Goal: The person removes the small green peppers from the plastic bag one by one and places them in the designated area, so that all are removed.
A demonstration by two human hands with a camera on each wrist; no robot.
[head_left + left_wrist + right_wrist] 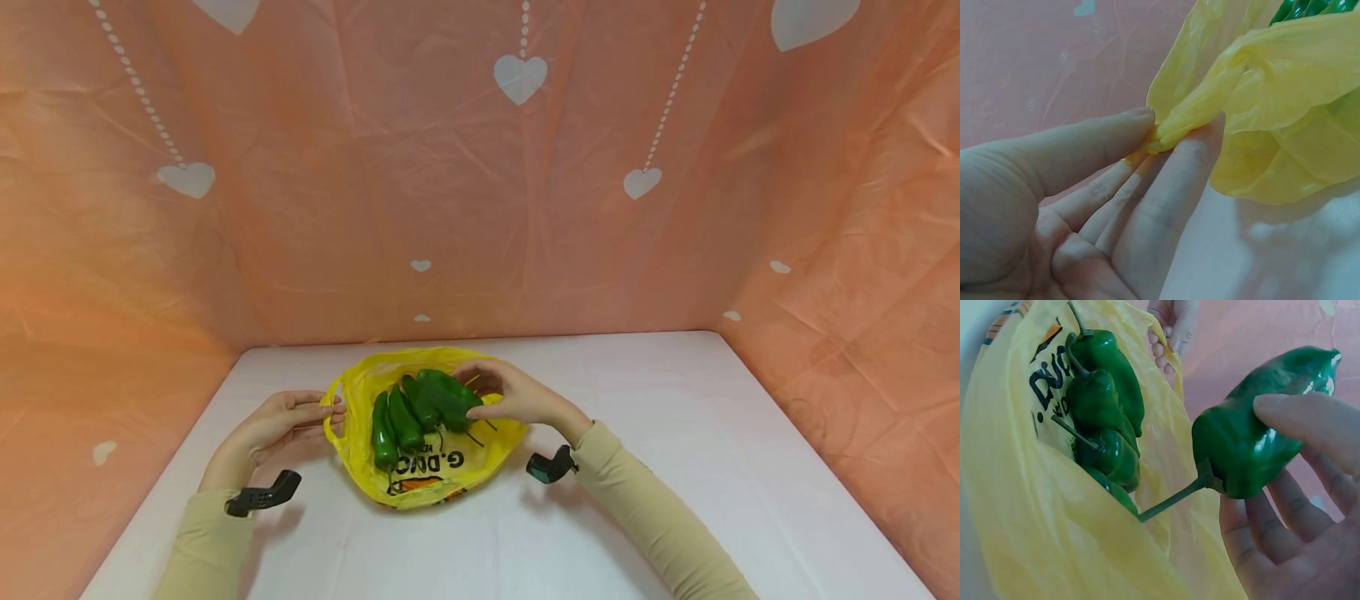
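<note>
A yellow plastic bag (pixel 487 462) with dark printing lies on the white table, its mouth spread. Several glossy green peppers with long stems, such as this green pepper (pixel 384 429), lie side by side in it. At the bag's left edge, my left hand (pixel 273 423) pinches the bunched handle (pixel 1175 128) between thumb and fingers. Over the bag's right side, my right hand (pixel 517 396) grips one large green pepper (pixel 1254 434), thumb on top and fingers beneath. Its stem points toward the bag in the right wrist view. The other peppers are partly hidden by the bag's side there.
The white table (pixel 637 517) extends around the bag on all sides. An orange-pink cloth (pixel 465 208) with white hearts hangs behind and at both sides. Black wrist cameras (pixel 264 494) sit on both forearms.
</note>
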